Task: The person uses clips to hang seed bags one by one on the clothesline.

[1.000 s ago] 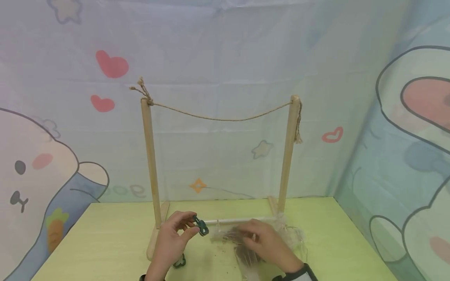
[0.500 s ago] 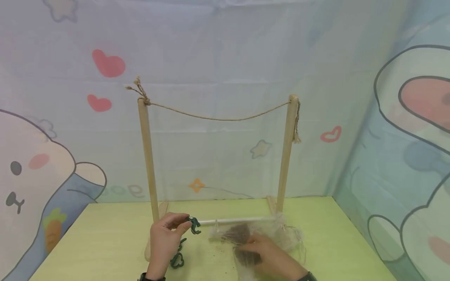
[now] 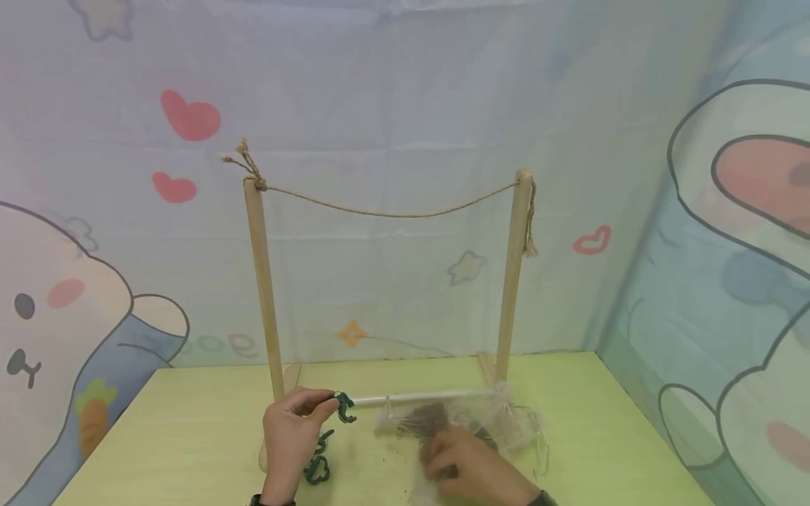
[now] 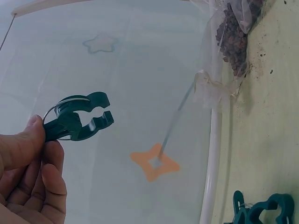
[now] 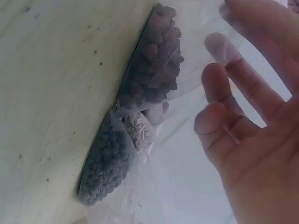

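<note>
My left hand pinches a green plastic spring clip between thumb and fingers, its curved mouth pointing away from the hand. More green clips lie on the table beside that wrist. Over on the right, my right hand hovers close over sheer mesh bags, partly covering them in the head view. Its fingers are spread and loosely bent, with nothing between them. One bag holds dark reddish lumps, another round dark beads, and a small one pale grains.
Two wooden posts carry a sagging rope above the table. A white rod runs low between them, behind the bags. More sheer bags lie at the right post's foot. Dark crumbs dot the tabletop.
My left hand has drawn slightly left with the clip, which has turned. My right hand has come down and nearer me, over the lower bags. The camera view has shifted slightly.
</note>
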{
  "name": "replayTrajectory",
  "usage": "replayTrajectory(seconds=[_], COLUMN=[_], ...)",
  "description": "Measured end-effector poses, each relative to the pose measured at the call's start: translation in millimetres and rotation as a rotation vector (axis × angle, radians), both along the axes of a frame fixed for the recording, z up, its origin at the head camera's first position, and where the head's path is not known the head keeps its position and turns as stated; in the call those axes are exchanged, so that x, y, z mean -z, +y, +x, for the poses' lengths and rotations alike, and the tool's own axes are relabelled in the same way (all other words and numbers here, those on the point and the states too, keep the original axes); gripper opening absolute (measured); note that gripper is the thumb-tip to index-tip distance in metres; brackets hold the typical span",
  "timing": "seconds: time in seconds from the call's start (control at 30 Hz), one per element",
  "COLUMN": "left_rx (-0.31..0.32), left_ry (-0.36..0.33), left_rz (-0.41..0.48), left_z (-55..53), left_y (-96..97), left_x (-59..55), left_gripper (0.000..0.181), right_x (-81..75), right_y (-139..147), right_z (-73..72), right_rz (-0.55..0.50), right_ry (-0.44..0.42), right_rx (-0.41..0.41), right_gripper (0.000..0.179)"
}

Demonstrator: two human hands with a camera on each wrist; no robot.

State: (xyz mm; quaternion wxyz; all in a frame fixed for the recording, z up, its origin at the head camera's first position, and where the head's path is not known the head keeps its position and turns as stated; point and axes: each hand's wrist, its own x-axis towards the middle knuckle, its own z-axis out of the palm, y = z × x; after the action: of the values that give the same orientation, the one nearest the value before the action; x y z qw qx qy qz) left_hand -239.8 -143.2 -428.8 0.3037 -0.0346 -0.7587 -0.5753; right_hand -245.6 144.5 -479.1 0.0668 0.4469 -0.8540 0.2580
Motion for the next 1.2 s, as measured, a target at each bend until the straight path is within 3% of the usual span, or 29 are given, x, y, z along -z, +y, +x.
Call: replayTrajectory(seconds=[0.1,0.27,0.4,0.43,0.47,0.57,0.63,0.67,0.7,0.73,0.8,0.97,1.2], left_rx=[-0.018,-0.045,-0.054,-0.046,-0.015,0.025,0.055,0.057,0.033,0.029,0.031,0.045,0.027], left_ry=[-0.008,0.008,0.126,0.193,0.265,0.406,0.441,0.425,0.405,0.403,0.378,0.433,0.540], left_rz=[0.002,-0.011,-0.086,-0.109,-0.117,-0.183,-0.211,-0.226,-0.260,-0.287,-0.310,-0.367,-0.394], left_z=[3.6,9.0,6.5,-1.6,-18.2,-41.1,-44.2,-39.0,-25.2,-23.0,-10.1,-13.0,-27.6], left_y=[0.2,-2.1,-6.7,-10.8,-18.3,-28.0,-28.1,-24.9,-17.7,-15.5,-7.4,-2.6,-0.8], left_x=[-4.3,-12.0,-15.6,-8.3,7.4,16.1,3.3,-12.9,-38.7,-50.3,-84.0,-124.9,-170.0], left_gripper=[0.012,0.012,0.012,0.015,0.016,0.024,0.024,0.021,0.020,0.020,0.014,0.013,0.013], right_x=[-0.1,-8.2,-20.3,-24.4,-29.3,-46.5,-59.2,-65.3,-71.3,-77.2,-87.9,-111.1,-144.2], right_y=[-4,-9,-17,-19,-21,-29,-33,-36,-38,-40,-44,-51,-62], right_z=[-2.1,-5.1,-7.8,-8.5,-9.2,-12.2,-15.4,-17.3,-19.2,-21.4,-25.5,-37.1,-54.5], right_rz=[-0.004,-0.065,-0.146,-0.165,-0.185,-0.228,-0.238,-0.242,-0.243,-0.242,-0.244,-0.270,-0.341], right_ry=[0.037,-0.016,0.003,0.011,0.007,0.015,0.018,0.020,0.031,0.033,0.035,0.054,0.155], right_rx=[0.039,0.162,0.198,0.197,0.193,0.192,0.203,0.206,0.210,0.214,0.210,0.182,0.160], right_gripper=[0.011,0.006,0.013,0.016,0.020,0.024,0.024,0.023,0.021,0.019,0.017,0.015,0.015])
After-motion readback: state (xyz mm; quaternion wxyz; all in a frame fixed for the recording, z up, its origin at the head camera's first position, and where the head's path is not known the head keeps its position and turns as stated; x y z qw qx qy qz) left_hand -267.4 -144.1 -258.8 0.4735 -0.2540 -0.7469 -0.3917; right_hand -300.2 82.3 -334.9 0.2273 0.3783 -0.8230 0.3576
